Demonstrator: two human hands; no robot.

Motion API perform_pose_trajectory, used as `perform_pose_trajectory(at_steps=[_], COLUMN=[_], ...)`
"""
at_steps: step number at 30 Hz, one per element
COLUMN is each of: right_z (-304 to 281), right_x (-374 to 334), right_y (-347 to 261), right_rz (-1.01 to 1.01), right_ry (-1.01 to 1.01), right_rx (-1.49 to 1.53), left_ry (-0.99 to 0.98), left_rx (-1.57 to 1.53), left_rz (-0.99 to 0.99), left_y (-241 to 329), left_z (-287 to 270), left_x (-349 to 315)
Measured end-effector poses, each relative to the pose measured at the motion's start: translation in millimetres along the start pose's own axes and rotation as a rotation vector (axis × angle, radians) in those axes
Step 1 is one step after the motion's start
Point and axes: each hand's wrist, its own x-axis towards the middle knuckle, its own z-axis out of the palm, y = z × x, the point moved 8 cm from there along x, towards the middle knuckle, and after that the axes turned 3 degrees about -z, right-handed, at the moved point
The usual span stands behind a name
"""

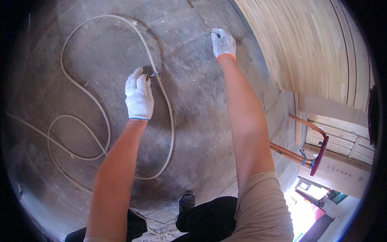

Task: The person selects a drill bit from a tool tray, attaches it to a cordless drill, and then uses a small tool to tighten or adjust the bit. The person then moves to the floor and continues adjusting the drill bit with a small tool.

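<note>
My left hand (139, 97), in a white knitted glove with a blue cuff edge, is closed in a pinch above the grey floor. A small dark metal piece (154, 74) sticks out from its fingertips; its kind is too small to tell. Just beyond the piece runs a pale hose or cable (164, 94), looped on the floor. Reaching farther out to the right, my right hand (223, 43) wears a similar glove with an orange edge. Its fingers are curled shut near the wood panels, and whatever they may hold is hidden.
Large pale wood panels (298, 44) rise along the far right. Orange-brown poles (290, 154) with a maroon end piece and blue ties stand at right, near a cardboard box (342, 171). More pale cord (159, 236) lies by my dark shoes (185, 205).
</note>
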Motion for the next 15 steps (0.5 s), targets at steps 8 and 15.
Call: perform_pose_trajectory(at_steps=[8, 15], right_z=[33.2, 42.0], right_x=[45.2, 63.1], right_y=[-13.1, -17.4], right_rz=[-0.194, -0.198], right_ry=[-0.212, -0.351], right_rx=[-0.280, -0.480], left_ry=[-0.099, -0.068], left_rx=[0.015, -0.002], left_rz=[-0.042, -0.026], left_y=[-6.9, -1.7], left_z=[2.3, 0.7], left_x=[-0.4, 5.8])
